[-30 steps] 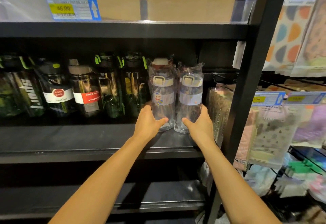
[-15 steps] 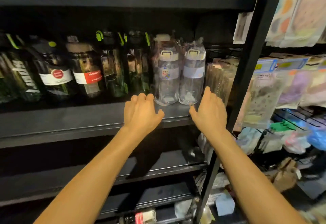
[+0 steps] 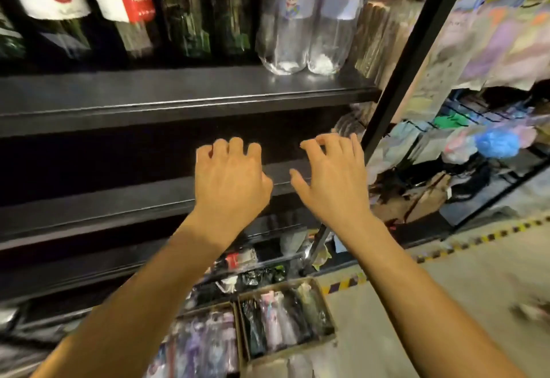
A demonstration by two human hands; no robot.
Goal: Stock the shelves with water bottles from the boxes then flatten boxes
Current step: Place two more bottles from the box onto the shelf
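Two clear wrapped water bottles (image 3: 309,20) stand side by side at the right end of the black shelf (image 3: 178,91). Dark bottles (image 3: 125,8) with red and white labels fill the shelf to their left. My left hand (image 3: 230,175) and my right hand (image 3: 333,178) hang well below that shelf, in front of a lower shelf. Both hold nothing and their fingers are spread and curled. On the floor below stand two open cardboard boxes (image 3: 324,294) holding several wrapped bottles (image 3: 282,318).
A black upright post (image 3: 416,44) ends the shelving on the right. Past it hang bagged goods on wire racks (image 3: 491,50). A yellow and black striped line (image 3: 476,240) runs along the grey floor. A lower black shelf (image 3: 89,208) lies behind my hands.
Both hands let go of the two clear bottles, which stay on the shelf. My hands dropped away from them and the view tilted down, bringing the boxes on the floor into sight.
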